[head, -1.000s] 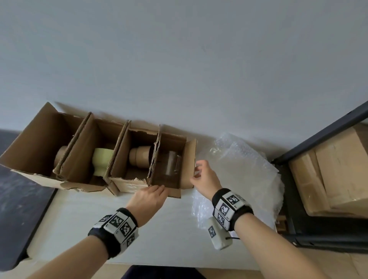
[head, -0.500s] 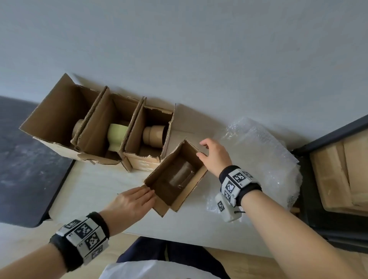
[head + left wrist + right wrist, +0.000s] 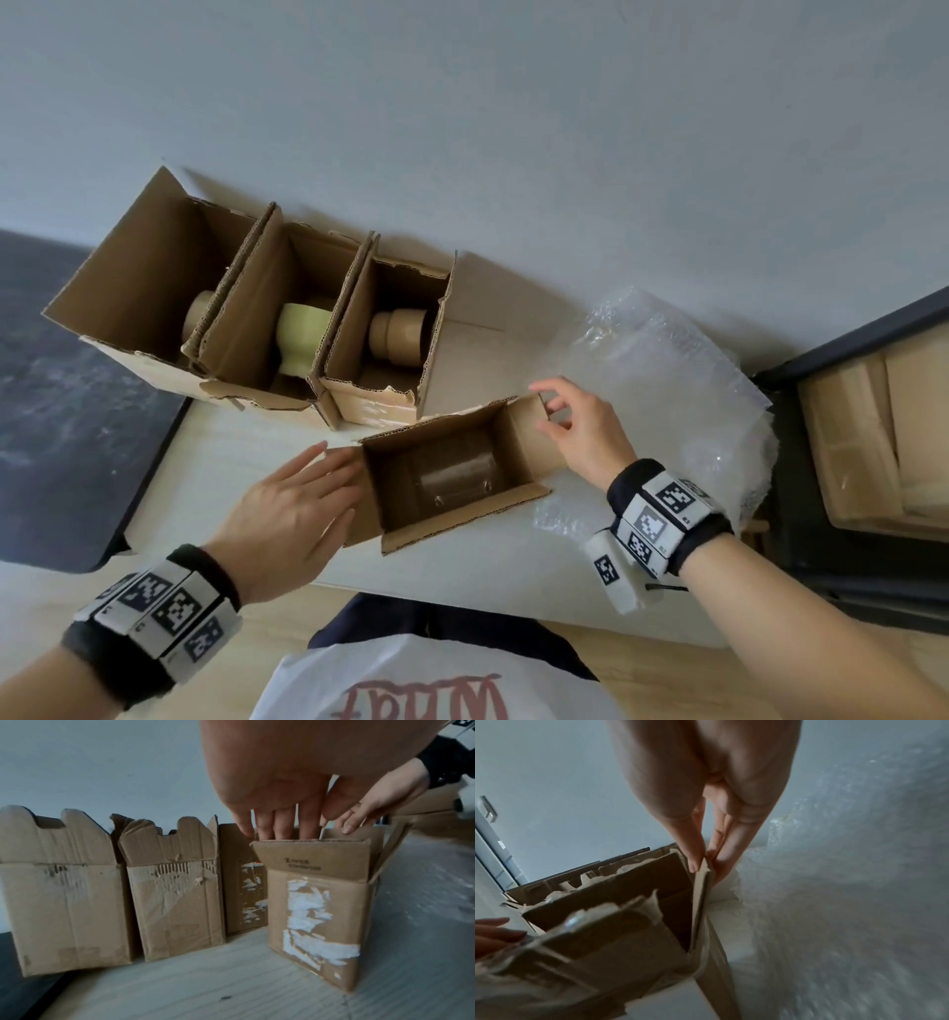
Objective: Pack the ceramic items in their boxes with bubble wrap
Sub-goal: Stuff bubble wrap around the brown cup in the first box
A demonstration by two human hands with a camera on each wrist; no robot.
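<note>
A small open cardboard box [image 3: 506, 506] [image 3: 318, 902] stands on the white table near me, apart from the row. A see-through, mug-like item [image 3: 457, 478] lies at its bottom. My left hand [image 3: 328, 473] [image 3: 275, 825] presses straight fingers against the box's left flap. My right hand [image 3: 552, 411] [image 3: 706, 860] pinches the right flap [image 3: 534, 437] between thumb and fingers. Three open boxes stand in a row at the wall, holding a tan piece [image 3: 200, 318], a pale green piece [image 3: 303, 334] and another tan piece [image 3: 395, 334]. Crumpled bubble wrap [image 3: 662, 390] lies just right of the small box.
A black shelf frame [image 3: 780, 462] with cardboard boxes [image 3: 873, 421] stands at the right. A dark surface [image 3: 61, 411] borders the table's left end. The table's front edge [image 3: 462, 601] is close to my body. A pale wall runs behind the boxes.
The small box has come out of the row toward me and turned on the table. Both hands moved with it, the right keeping hold of the flap.
</note>
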